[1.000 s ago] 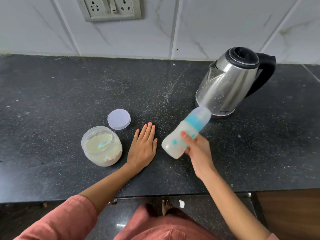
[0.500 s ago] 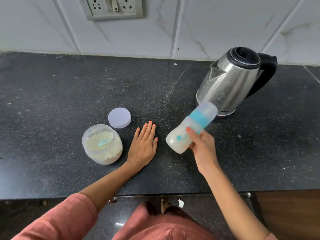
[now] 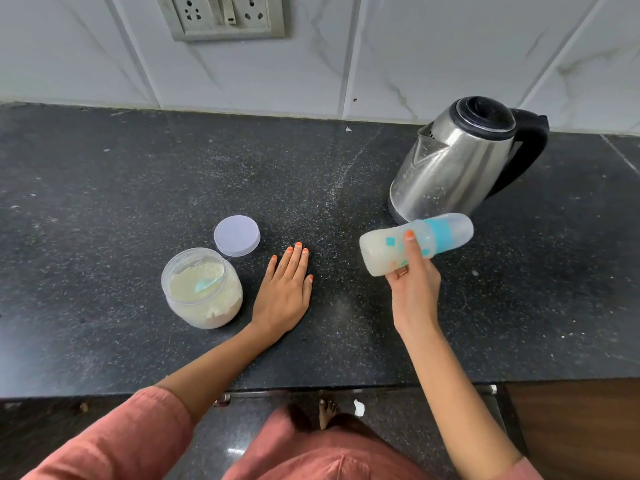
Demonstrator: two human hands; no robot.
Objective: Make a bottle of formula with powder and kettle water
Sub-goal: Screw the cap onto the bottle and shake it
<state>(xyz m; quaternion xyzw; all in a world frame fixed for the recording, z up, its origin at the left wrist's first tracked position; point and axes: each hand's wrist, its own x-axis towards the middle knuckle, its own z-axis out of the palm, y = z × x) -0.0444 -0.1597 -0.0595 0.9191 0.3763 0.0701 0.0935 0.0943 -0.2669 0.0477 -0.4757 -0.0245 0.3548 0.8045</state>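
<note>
Steel kettle [image 3: 450, 168] behind tilted bottle [image 3: 412, 242] gripped by right hand [image 3: 414, 285]; left hand [image 3: 284, 289] flat beside powder jar [image 3: 202, 289]

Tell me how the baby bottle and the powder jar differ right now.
The baby bottle is capped and lies nearly sideways in the right hand, off the counter; the powder jar stands upright, open, its lid beside it. The bottle holds milky liquid, the jar dry powder. Both are see-through plastic.
</note>
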